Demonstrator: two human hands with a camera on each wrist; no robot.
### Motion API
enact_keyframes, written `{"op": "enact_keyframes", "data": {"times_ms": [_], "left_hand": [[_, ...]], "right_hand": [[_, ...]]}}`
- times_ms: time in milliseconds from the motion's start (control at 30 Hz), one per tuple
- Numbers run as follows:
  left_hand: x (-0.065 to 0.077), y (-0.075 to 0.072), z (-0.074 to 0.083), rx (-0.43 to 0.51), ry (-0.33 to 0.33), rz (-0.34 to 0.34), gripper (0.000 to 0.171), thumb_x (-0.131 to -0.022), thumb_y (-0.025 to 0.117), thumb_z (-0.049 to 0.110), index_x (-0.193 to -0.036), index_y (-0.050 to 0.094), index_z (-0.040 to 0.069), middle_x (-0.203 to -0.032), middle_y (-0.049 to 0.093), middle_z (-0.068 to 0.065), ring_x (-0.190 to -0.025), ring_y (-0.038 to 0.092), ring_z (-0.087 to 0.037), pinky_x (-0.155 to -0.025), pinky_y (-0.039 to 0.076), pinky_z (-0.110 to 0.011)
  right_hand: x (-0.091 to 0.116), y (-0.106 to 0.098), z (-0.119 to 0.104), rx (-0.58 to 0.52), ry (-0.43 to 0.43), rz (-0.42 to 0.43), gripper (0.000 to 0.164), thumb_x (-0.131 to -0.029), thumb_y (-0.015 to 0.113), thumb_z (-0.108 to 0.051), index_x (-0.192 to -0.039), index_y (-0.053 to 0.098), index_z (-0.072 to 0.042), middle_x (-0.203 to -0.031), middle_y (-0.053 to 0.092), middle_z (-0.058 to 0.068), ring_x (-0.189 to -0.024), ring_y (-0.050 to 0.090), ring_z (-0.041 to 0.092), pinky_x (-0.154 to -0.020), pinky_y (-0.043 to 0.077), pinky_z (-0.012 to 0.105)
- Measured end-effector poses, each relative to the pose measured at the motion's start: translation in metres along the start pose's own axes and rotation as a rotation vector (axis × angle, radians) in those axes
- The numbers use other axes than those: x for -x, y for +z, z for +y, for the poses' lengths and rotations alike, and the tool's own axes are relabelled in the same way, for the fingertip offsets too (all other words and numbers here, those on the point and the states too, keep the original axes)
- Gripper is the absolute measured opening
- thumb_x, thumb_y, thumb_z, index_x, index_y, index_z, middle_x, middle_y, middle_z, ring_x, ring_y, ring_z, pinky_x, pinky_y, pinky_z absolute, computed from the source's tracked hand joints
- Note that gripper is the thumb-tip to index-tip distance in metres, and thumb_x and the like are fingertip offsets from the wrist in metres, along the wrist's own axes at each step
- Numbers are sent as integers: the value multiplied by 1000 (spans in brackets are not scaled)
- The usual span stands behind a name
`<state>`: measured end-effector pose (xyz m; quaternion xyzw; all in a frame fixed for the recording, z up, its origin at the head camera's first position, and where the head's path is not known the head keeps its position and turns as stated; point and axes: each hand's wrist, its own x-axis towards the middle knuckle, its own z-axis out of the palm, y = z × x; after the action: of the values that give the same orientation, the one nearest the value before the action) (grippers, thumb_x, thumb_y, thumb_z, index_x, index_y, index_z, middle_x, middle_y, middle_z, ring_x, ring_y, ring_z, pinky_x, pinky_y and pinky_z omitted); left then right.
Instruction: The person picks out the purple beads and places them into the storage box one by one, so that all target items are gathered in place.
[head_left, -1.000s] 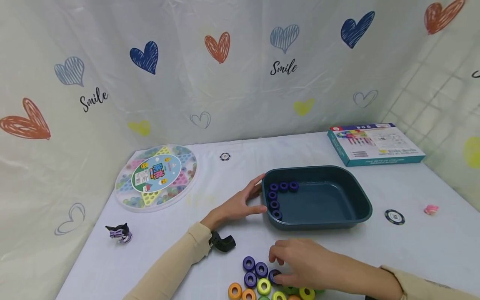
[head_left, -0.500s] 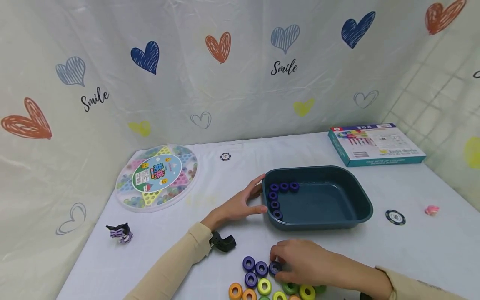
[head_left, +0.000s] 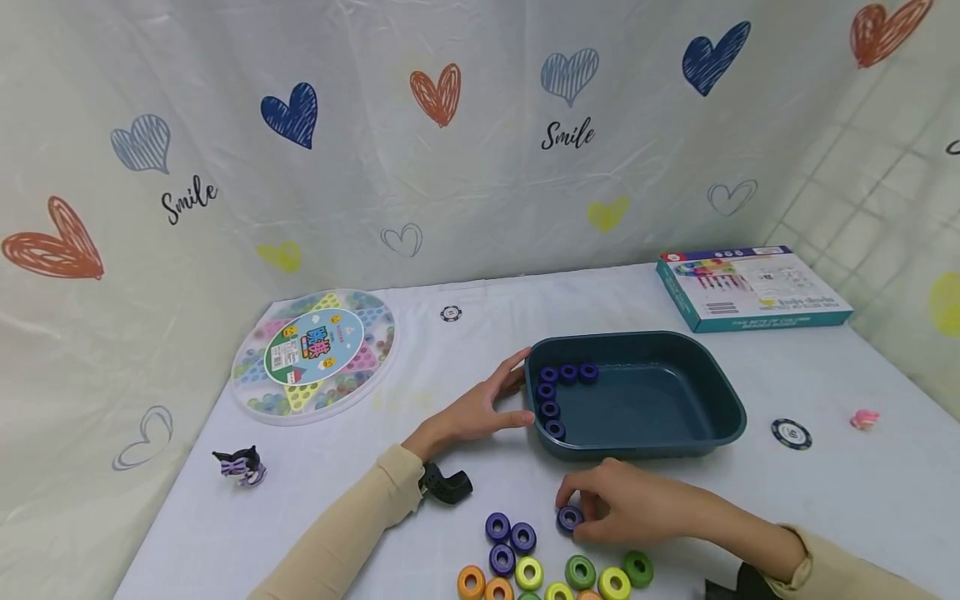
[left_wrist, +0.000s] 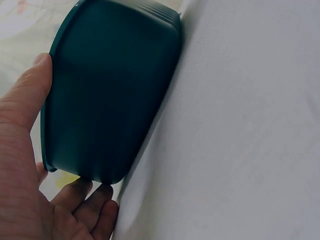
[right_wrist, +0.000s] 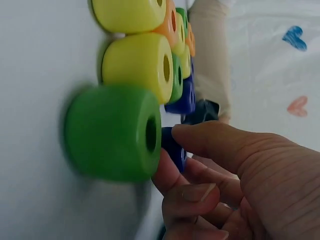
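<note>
My right hand [head_left: 637, 506] pinches a purple ring-shaped bead [head_left: 570, 519] between thumb and fingers, just in front of the tray; the right wrist view shows this bead [right_wrist: 173, 149] partly hidden by the fingers. Spread against the left end of a dark teal tray [head_left: 652, 453], my left hand [head_left: 468, 410] touches its rim and wall. Close up in the left wrist view, the thumb lies on the rim of the tray [left_wrist: 107, 95] and bent fingertips meet its wall. Inside, several purple beads [head_left: 548, 409] line the left side and far left corner.
Loose purple beads [head_left: 502, 559] lie with yellow beads [head_left: 528, 573], green beads [head_left: 638, 568] and orange beads [head_left: 471, 582] at the near edge. A round game board [head_left: 313, 347], a flat box [head_left: 753, 287], a small figurine [head_left: 242, 466] and a poker chip [head_left: 791, 433] surround the tray.
My right hand has taken hold of a purple bead from the cluster and moved it slightly right and toward the tray. My left hand and the tray stay put.
</note>
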<state>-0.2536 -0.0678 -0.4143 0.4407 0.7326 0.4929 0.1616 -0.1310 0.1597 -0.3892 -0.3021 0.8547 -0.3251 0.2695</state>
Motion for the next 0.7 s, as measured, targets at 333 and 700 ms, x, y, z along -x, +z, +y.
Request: {"op": "enact_keyframes", "data": {"times_ms": [333, 700], "left_hand": [[0, -1, 4, 2, -23, -6, 87, -85, 62, 34, -146, 3, 15, -145, 24, -16, -131, 28, -21, -105, 26, -39], [0, 1, 4, 9, -18, -9, 88, -85, 61, 38, -146, 2, 14, -145, 24, -16, -131, 27, -22, -105, 25, -42]], "right_hand": [[22, -15, 33, -114, -119, -13, 22, -84, 64, -26, -105, 59, -20, -70, 57, -12, -59, 50, 0, -51, 44, 18], [37, -17, 51, -332, -24, -60, 29, -86, 61, -20, -113, 57, -11, -71, 63, 1, -46, 47, 5, -40, 42, 19]]}}
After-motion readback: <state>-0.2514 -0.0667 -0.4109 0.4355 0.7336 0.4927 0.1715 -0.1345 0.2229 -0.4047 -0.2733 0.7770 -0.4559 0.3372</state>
